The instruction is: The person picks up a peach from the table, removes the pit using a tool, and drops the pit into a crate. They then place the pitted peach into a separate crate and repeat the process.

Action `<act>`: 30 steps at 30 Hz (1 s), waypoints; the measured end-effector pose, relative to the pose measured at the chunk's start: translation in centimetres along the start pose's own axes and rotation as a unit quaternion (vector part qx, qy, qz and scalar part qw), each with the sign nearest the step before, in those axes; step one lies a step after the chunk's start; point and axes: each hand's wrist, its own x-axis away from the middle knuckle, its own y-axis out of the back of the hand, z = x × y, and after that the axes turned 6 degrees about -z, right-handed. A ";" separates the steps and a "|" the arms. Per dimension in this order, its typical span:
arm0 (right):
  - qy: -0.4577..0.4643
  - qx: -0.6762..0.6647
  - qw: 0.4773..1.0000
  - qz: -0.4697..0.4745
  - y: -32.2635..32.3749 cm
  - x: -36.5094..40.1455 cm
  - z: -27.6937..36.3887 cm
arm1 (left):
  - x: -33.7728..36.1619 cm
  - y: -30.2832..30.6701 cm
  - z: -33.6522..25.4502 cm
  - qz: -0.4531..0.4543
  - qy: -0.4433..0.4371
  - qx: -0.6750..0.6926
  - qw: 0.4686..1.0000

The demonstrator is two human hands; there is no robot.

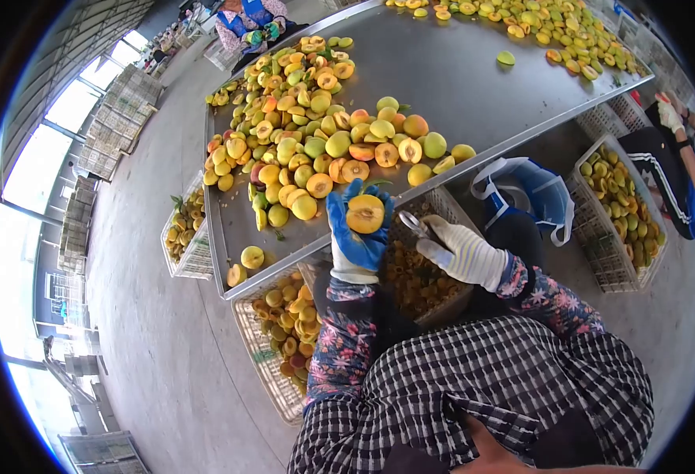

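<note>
My left hand, in a blue-coated glove, is closed around a yellow peach half. The cut face points up and a brown centre shows in it. My right hand, in a white striped knit glove, grips a small metal pitting tool with a rounded loop end. That end is just right of the peach half, apart from it. Below both hands, a crate contains brown pits or scraps. Beyond my left hand, whole and halved peaches are heaped on the metal table.
A crate of peach halves stands under the table's near left corner, another crate beyond it. At right are a blue bag, a full crate and a co-worker's gloved hand. Another person sits at the far left.
</note>
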 end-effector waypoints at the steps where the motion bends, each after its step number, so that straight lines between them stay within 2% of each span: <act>1: 0.013 0.023 1.000 -0.014 -0.2 -0.3 0.4 | 0.3 -0.1 0.5 0.007 0.025 0.023 0.999; 4: 0.060 0.069 0.995 -0.046 -1.3 -0.6 0.0 | 1.2 -1.1 2.0 0.008 0.027 0.033 0.999; 5: 0.088 0.088 0.990 -0.073 -1.9 -0.6 -1.0 | 1.5 -1.6 2.3 0.004 0.005 -0.003 1.000; 7: 0.085 0.030 0.993 -0.080 -1.8 -0.6 -1.2 | 2.2 -2.7 2.5 0.058 0.022 -0.024 0.998; 8: 0.087 0.048 0.992 -0.076 -1.6 -0.5 -1.2 | 2.4 -2.8 2.5 0.084 0.030 -0.034 0.995; 9: 0.088 0.065 0.991 -0.072 -1.4 -0.4 -1.2 | 2.0 -2.1 2.3 0.117 0.085 -0.021 0.989; 11: 0.092 0.191 0.976 -0.051 -0.4 -0.3 -0.9 | 1.2 -0.2 2.5 0.137 0.067 -0.132 0.979; 13: 0.130 0.194 0.970 -0.073 -0.4 -0.1 -1.3 | 1.1 -0.1 2.5 0.106 0.097 -0.126 0.982; 15: 0.140 0.194 0.967 -0.083 -0.5 0.1 -1.1 | 1.2 -0.3 2.1 0.020 0.169 0.000 0.985; 19: 0.126 0.192 0.970 -0.081 -0.7 0.4 -0.7 | 1.5 -1.1 3.2 -0.046 0.084 0.022 0.995; 25: 0.089 0.222 0.970 -0.045 -0.9 0.6 -0.5 | 2.1 -2.1 3.8 -0.055 0.056 0.012 0.997; 30: 0.053 0.235 0.970 -0.022 -2.3 0.9 -1.1 | 2.0 -1.9 4.7 -0.069 -0.002 -0.023 0.997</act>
